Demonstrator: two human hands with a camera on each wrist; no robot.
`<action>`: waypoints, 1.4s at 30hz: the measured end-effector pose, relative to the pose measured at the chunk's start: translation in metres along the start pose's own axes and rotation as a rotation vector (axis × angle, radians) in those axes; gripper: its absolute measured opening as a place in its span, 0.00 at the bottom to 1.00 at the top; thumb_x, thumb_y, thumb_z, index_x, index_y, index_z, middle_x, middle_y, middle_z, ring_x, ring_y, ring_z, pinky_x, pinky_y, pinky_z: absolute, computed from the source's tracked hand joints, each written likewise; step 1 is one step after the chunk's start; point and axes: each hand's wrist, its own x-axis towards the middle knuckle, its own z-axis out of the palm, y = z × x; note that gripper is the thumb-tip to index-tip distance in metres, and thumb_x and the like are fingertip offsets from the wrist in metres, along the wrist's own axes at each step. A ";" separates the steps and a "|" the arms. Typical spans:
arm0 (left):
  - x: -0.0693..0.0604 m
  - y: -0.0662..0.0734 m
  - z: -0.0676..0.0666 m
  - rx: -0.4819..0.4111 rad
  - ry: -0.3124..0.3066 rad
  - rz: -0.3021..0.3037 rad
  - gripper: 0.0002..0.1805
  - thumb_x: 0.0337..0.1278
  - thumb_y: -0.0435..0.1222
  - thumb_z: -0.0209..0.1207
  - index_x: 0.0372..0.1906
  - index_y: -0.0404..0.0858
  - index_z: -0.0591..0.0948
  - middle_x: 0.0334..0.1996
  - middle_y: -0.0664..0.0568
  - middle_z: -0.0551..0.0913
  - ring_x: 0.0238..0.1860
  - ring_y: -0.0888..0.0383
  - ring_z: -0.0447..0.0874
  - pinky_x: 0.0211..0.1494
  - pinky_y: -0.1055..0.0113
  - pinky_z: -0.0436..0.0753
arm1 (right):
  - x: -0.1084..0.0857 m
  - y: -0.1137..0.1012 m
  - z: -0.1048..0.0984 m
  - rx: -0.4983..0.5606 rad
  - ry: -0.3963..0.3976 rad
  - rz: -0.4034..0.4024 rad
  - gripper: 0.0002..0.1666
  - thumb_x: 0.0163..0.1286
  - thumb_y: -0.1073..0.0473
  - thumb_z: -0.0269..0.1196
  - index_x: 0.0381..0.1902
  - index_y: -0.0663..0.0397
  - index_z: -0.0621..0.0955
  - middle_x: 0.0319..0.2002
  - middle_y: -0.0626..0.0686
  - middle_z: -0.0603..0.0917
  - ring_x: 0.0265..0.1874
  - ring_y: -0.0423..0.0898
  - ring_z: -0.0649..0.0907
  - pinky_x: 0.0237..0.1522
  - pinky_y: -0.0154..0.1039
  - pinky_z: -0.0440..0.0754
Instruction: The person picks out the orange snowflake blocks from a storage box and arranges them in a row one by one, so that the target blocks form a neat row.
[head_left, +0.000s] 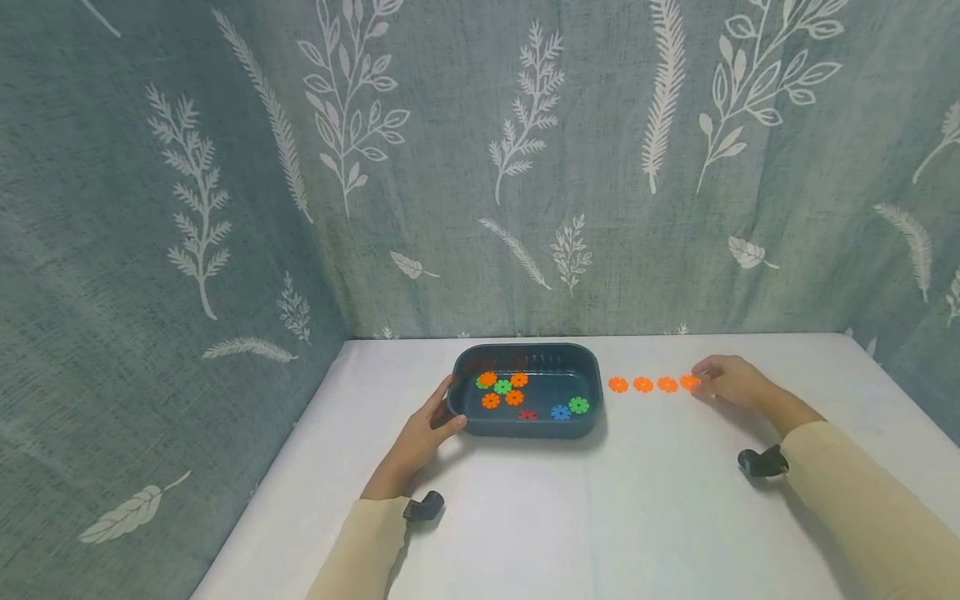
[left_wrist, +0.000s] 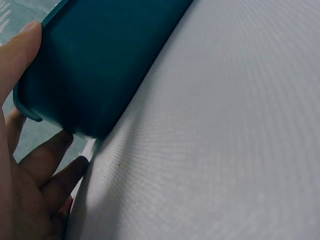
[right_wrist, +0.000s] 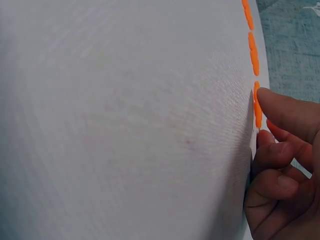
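Observation:
A dark blue-green tray (head_left: 525,428) holds several flower-shaped discs: orange ones (head_left: 491,401), green ones (head_left: 578,405), a blue one (head_left: 561,412) and a red one (head_left: 527,414). At its left end, my left hand (head_left: 417,439) holds the tray, thumb on the near side; the left wrist view shows the hand (left_wrist: 35,175) with fingers spread along the tray's end (left_wrist: 95,65). To the right lies a row of orange discs (head_left: 642,384). My right hand (head_left: 735,382) touches the rightmost disc (right_wrist: 257,107) with thumb and fingertip, its other fingers curled.
The table (head_left: 525,517) has a white cover. Behind it and on the left hangs a grey-green curtain (head_left: 450,167) with white leaf patterns. A dark wrist device (head_left: 763,462) is on the right wrist, another (head_left: 424,507) on the left.

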 end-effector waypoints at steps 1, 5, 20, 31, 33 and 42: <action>0.000 0.000 0.000 0.000 0.000 -0.002 0.44 0.60 0.52 0.63 0.77 0.62 0.53 0.73 0.51 0.61 0.69 0.47 0.65 0.69 0.38 0.54 | 0.000 0.000 0.000 0.001 -0.002 0.004 0.26 0.65 0.58 0.65 0.56 0.70 0.75 0.50 0.68 0.79 0.45 0.59 0.80 0.47 0.53 0.79; -0.001 0.000 -0.001 0.005 0.004 -0.008 0.45 0.59 0.52 0.64 0.77 0.62 0.53 0.72 0.49 0.62 0.69 0.46 0.65 0.69 0.37 0.54 | 0.000 -0.002 0.002 0.000 -0.006 0.027 0.27 0.65 0.57 0.66 0.56 0.70 0.75 0.49 0.67 0.79 0.46 0.60 0.79 0.49 0.54 0.79; -0.002 0.005 -0.001 0.002 0.001 -0.046 0.45 0.59 0.53 0.63 0.77 0.59 0.53 0.72 0.45 0.63 0.70 0.45 0.62 0.68 0.35 0.53 | -0.001 -0.001 0.001 -0.078 0.011 0.011 0.27 0.63 0.55 0.67 0.53 0.70 0.77 0.48 0.66 0.80 0.49 0.63 0.77 0.50 0.58 0.76; -0.002 0.004 0.000 0.014 0.008 -0.023 0.44 0.59 0.52 0.64 0.76 0.63 0.53 0.71 0.47 0.64 0.69 0.46 0.64 0.69 0.36 0.52 | -0.003 0.002 0.001 -0.085 0.014 0.013 0.27 0.65 0.55 0.66 0.53 0.70 0.77 0.49 0.68 0.79 0.51 0.65 0.76 0.52 0.62 0.74; -0.002 0.003 0.000 0.014 0.008 -0.020 0.44 0.59 0.52 0.64 0.77 0.62 0.53 0.71 0.48 0.63 0.69 0.46 0.64 0.69 0.36 0.52 | -0.003 0.001 0.001 -0.084 0.017 0.017 0.27 0.64 0.54 0.66 0.53 0.70 0.77 0.49 0.67 0.79 0.50 0.65 0.76 0.52 0.61 0.74; 0.000 0.004 -0.001 0.017 0.010 -0.020 0.45 0.59 0.53 0.63 0.77 0.63 0.53 0.73 0.54 0.60 0.70 0.47 0.63 0.69 0.36 0.52 | -0.002 -0.001 -0.001 -0.071 0.003 0.040 0.30 0.64 0.53 0.67 0.55 0.69 0.76 0.52 0.69 0.77 0.50 0.64 0.76 0.51 0.59 0.76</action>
